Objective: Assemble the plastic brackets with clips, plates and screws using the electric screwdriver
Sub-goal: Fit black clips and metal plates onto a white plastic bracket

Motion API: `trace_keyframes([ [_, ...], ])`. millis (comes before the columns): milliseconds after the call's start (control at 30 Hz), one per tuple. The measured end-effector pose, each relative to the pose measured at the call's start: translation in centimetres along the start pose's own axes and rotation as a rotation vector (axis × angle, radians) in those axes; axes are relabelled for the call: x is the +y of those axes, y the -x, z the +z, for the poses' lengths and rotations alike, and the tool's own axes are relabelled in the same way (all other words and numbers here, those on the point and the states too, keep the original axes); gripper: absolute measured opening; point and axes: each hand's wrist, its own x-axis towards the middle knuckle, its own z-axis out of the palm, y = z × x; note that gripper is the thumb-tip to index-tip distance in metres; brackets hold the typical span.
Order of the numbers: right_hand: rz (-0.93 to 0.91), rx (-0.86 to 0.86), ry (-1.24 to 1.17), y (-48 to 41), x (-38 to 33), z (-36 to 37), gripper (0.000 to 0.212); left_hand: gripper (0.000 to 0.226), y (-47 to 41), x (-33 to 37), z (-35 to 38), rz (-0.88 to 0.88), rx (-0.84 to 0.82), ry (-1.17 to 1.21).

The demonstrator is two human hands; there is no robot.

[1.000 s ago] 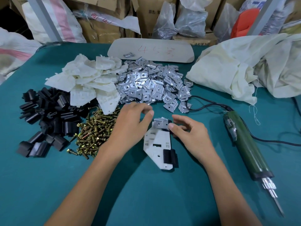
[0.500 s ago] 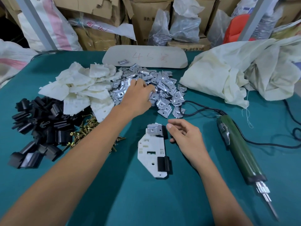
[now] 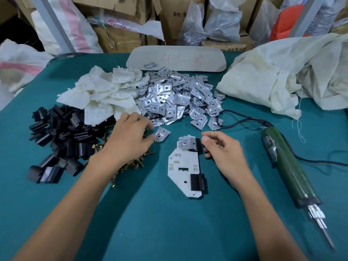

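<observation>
A white plastic bracket [image 3: 182, 166] lies flat on the green table, with a metal plate [image 3: 185, 143] on its far end and a black clip [image 3: 197, 182] on its near right edge. My left hand [image 3: 130, 137] pinches a second metal plate [image 3: 162, 134] just left of the bracket's far end. My right hand [image 3: 224, 155] rests beside the bracket's right side, fingers loosely curled, holding nothing. The green electric screwdriver [image 3: 288, 170] lies to the right, its bit pointing towards me.
Heaps lie behind and left: white brackets [image 3: 105, 95], metal plates [image 3: 180, 98], black clips [image 3: 56, 136], brass screws [image 3: 130, 164]. A cream cloth sack [image 3: 278, 76] fills the back right. The screwdriver's black cable [image 3: 243, 119] runs behind it. A beige board [image 3: 177, 59] lies at the back.
My left hand has drawn back from the plate heap with one metal plate and now holds it near the bracket. My right hand stays beside the bracket.
</observation>
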Motion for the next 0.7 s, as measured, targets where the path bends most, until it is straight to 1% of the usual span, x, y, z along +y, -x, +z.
trace_keyframes([
  [67, -0.005, -0.003, 0.012, 0.2, -0.1, 0.0, 0.011, 0.054, 0.3, 0.4, 0.6, -0.045, -0.088, -0.056],
  [100, -0.006, -0.005, 0.012, 0.3, -0.2, 0.0, 0.012, 0.062, 0.3, 0.8, 1.0, -0.057, -0.095, -0.094],
  [133, -0.003, -0.008, 0.011, 0.5, -0.3, 0.0, 0.013, 0.064, 0.3, 1.2, 1.3, -0.066, -0.083, -0.119],
  [167, 0.001, -0.011, 0.011, 0.8, -0.4, 0.0, 0.013, 0.063, 0.3, 1.5, 1.5, -0.073, -0.058, -0.124],
  [300, -0.005, -0.006, 0.053, 2.8, -0.4, -0.8, 0.014, 0.044, 0.3, 1.8, 1.7, -0.057, 0.015, -0.074],
  [367, 0.002, -0.001, 0.081, 4.3, -0.2, -1.4, 0.014, 0.038, 0.9, 1.6, 1.0, -0.035, 0.014, 0.042],
  [433, 0.014, -0.007, 0.082, 5.7, 0.1, -1.8, 0.017, 0.035, 1.9, 1.7, -0.1, 0.018, -0.036, 0.215],
  [500, 0.042, -0.021, 0.067, 6.9, 0.3, -2.0, 0.022, 0.033, 3.3, 2.3, -1.2, 0.119, -0.138, 0.326],
  [600, 0.117, -0.044, 0.071, 7.8, 0.3, -2.0, 0.022, 0.039, 5.3, 3.9, -1.7, 0.249, -0.248, 0.345],
  [700, 0.157, -0.076, 0.111, 8.1, 0.2, -1.7, 0.021, 0.041, 6.2, 5.1, -1.1, 0.296, -0.258, 0.313],
])
